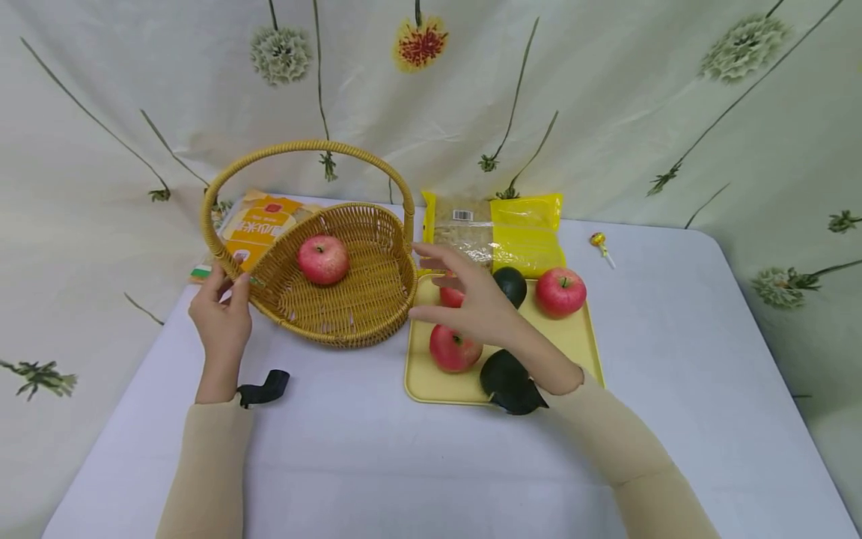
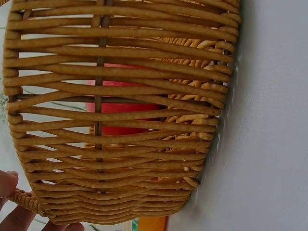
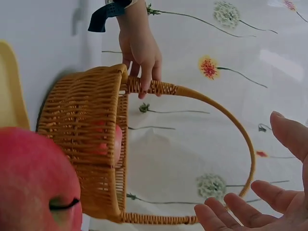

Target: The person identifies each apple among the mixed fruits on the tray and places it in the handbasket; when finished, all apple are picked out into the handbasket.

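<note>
Wicker basket [image 1: 346, 335] lies just left of the wide-spread right hand [image 1: 474, 303], contact unclear from here; the left hand [image 1: 225, 314] grips its handle [image 1: 310, 146].

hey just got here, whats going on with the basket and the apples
A person's left grip holds the wicker basket low on its handle. One apple sits inside. The right grip is open and holds nothing, fingers towards the basket, above the yellow tray, where more apples lie.
</note>
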`<state>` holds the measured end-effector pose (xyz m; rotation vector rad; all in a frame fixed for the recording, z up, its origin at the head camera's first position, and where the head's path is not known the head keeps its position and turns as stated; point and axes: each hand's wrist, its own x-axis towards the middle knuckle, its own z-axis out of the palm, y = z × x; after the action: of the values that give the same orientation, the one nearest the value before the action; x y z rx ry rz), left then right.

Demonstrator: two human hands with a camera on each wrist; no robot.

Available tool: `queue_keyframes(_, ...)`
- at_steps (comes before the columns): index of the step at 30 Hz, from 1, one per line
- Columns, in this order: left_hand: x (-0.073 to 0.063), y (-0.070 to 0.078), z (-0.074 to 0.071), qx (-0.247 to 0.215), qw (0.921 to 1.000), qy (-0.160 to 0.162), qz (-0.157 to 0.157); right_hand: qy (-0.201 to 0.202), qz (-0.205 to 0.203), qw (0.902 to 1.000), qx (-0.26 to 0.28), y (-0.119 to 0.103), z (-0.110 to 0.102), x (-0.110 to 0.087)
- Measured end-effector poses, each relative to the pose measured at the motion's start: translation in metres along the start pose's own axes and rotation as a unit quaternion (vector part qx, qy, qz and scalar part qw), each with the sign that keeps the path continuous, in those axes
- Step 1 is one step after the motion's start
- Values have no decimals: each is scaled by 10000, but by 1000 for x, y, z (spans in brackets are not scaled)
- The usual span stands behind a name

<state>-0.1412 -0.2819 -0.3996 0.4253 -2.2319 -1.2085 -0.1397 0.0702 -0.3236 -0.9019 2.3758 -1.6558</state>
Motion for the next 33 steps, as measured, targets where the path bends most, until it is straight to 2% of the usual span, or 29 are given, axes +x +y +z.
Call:
queue_keyframes(7,-1,-1,0,-51,10000,27,79,420,156,9988,218,14,-41,-37)
queue_keyframes(10,0,-2,-1,-67,9999,35,97,641,196,9977,138,23,-57,-49)
queue_keyframes(15,1,-1,0,-104,9999,12,20,1110,385,9927,-269,38,-83,-68)
queue_keyframes(20,0,2,0,-104,9999,0,72,1611,675,9822,-692,47,-108,-86)
queue_keyframes(26,0,-1,0,-74,9999,8,131,2081,789,9715,-814,66,-130,-102)
queue_keyframes(33,-1,-1,-1,-96,9999,15,143,2176,1076,9659,-899,88,-143,-108)
